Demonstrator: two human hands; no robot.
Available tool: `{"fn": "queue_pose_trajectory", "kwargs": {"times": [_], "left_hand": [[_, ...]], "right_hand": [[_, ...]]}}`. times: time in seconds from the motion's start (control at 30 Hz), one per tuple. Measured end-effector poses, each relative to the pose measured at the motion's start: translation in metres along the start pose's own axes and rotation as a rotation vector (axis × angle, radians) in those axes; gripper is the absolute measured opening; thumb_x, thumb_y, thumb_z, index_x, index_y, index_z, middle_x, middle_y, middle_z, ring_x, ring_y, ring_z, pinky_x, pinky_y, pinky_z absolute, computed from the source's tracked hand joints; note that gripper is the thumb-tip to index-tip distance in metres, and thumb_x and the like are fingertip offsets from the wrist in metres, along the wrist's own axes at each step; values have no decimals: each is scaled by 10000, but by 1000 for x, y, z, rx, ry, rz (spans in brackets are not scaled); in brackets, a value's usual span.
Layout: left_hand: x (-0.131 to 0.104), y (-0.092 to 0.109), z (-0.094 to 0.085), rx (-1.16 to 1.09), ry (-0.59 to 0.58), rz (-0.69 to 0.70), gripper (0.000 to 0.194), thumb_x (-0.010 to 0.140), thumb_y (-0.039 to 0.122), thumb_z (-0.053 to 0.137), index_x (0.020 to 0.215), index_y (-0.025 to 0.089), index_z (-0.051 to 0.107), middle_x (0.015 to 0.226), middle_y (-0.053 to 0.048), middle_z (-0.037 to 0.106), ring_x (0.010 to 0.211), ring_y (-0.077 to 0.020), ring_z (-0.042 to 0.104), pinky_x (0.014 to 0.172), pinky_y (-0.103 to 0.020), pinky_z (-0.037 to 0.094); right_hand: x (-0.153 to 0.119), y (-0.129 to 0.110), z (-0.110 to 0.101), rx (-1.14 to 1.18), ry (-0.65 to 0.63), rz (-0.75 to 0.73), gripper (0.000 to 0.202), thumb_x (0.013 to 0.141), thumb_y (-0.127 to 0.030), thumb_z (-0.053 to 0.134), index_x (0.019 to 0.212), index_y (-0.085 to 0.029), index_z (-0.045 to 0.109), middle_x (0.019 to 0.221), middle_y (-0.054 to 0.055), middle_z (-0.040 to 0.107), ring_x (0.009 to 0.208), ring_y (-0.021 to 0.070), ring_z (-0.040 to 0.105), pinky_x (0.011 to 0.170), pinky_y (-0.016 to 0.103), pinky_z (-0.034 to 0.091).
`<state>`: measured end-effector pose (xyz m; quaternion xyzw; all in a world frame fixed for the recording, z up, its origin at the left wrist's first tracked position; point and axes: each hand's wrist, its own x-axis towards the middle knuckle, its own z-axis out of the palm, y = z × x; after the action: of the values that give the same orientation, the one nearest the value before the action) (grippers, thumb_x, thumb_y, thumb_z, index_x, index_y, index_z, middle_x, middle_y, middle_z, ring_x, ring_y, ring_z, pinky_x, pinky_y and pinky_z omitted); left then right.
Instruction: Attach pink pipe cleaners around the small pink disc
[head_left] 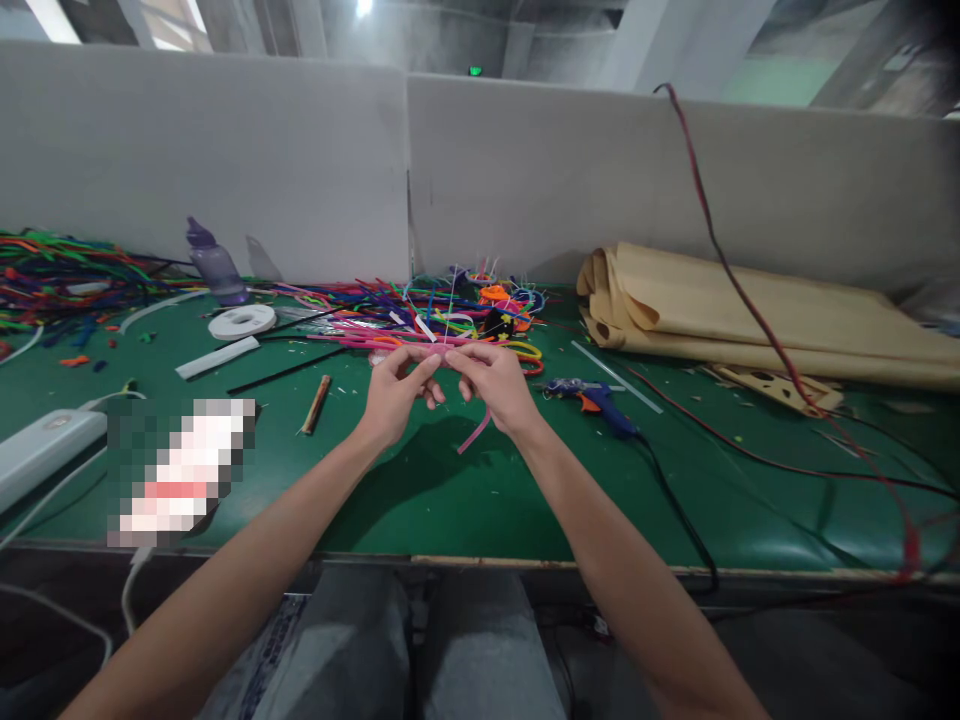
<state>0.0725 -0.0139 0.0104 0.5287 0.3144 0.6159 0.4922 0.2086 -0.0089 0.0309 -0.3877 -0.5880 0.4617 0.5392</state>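
Note:
My left hand (400,392) and my right hand (491,385) meet fingertip to fingertip over the green table (442,500). Both pinch a pink strip (474,434), whose loose end hangs below my right hand. Its middle part is mostly hidden by my fingers. Just behind my hands lies a pile of colourful fuzzy stems (375,305), with pink ones nearest. A thin pale strand (451,300) rises above my fingertips. To the right of my right hand is a blue glue gun (611,412).
At the left are a purple bottle (216,265), a white tape roll (241,321), a blurred-out phone (187,470) and a white power strip (49,450). Rolled brown paper (750,310) lies at the back right. A red-black cable (705,200) crosses the right side.

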Motion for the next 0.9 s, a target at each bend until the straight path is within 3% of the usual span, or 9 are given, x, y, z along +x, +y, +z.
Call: {"fn": "queue_pose_trajectory", "kwargs": {"times": [0.23, 0.4, 0.63, 0.9], "left_hand": [[2, 0, 0, -16, 52, 24, 211, 712, 322, 697, 727, 147, 581, 504, 45, 530, 411, -67, 526, 382, -165, 389], [2, 0, 0, -73, 76, 8, 188, 711, 303, 700, 745, 150, 597, 488, 46, 528, 426, -59, 518, 406, -158, 400], [2, 2, 1, -84, 76, -22, 190, 695, 294, 711, 731, 149, 593, 508, 53, 525, 424, -50, 521, 402, -152, 397], [1, 3, 1, -88, 49, -68, 206, 717, 320, 688, 797, 145, 614, 547, 32, 571, 437, -65, 548, 396, -160, 408]], "right_hand": [[2, 3, -2, -99, 103, -87, 285, 716, -430, 657, 682, -148, 638, 450, -43, 502, 364, 69, 447, 399, 212, 326], [2, 5, -2, -108, 96, -118, 279, 716, -428, 663, 679, -154, 626, 436, -44, 494, 350, 73, 456, 375, 206, 291], [0, 0, 0, 37, 31, 35, 254, 698, -398, 678, 739, -150, 641, 442, -48, 469, 350, 76, 478, 315, 188, 203], [1, -3, 1, 181, 19, 103, 182, 690, -310, 673, 724, -141, 614, 554, -22, 556, 328, 51, 481, 295, 180, 142]]}}
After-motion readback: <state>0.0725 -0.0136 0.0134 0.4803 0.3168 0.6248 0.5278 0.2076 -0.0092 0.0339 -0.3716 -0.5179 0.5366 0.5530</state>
